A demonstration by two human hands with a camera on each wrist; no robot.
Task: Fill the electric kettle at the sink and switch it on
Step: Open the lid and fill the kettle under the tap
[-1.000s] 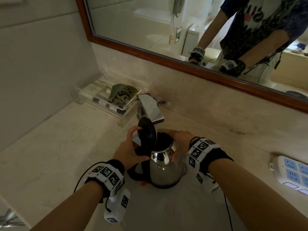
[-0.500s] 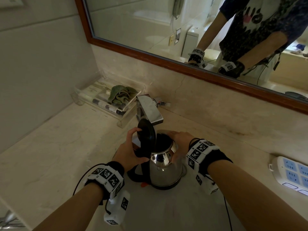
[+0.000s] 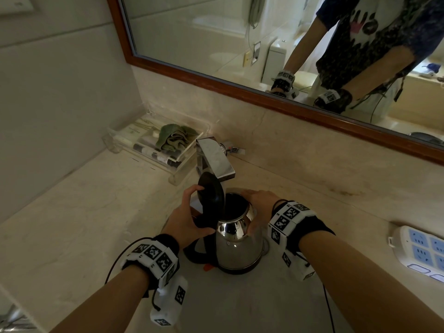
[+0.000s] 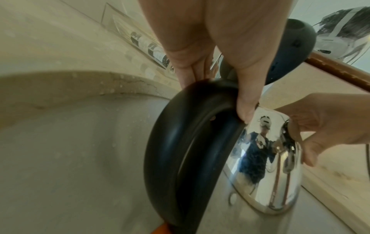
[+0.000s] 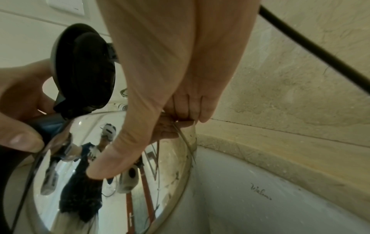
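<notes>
A shiny steel kettle (image 3: 237, 248) stands in the pale sink bowl (image 3: 240, 299), just under the chrome tap (image 3: 215, 162). Its black lid (image 3: 211, 195) is tipped up, so the mouth is uncovered. My left hand (image 3: 192, 212) grips the top of the black handle (image 4: 190, 142), thumb over it and a fingertip against the lid's back. My right hand (image 3: 254, 210) holds the kettle's upper body, fingers over the far rim and thumb on the steel (image 5: 100, 174). No water shows at the tap.
A clear tray (image 3: 144, 152) with toiletries and a green cloth (image 3: 174, 138) sits at the back left of the marble counter. A white and blue power strip (image 3: 422, 253) lies on the right. A wood-framed mirror (image 3: 240, 90) runs along the wall.
</notes>
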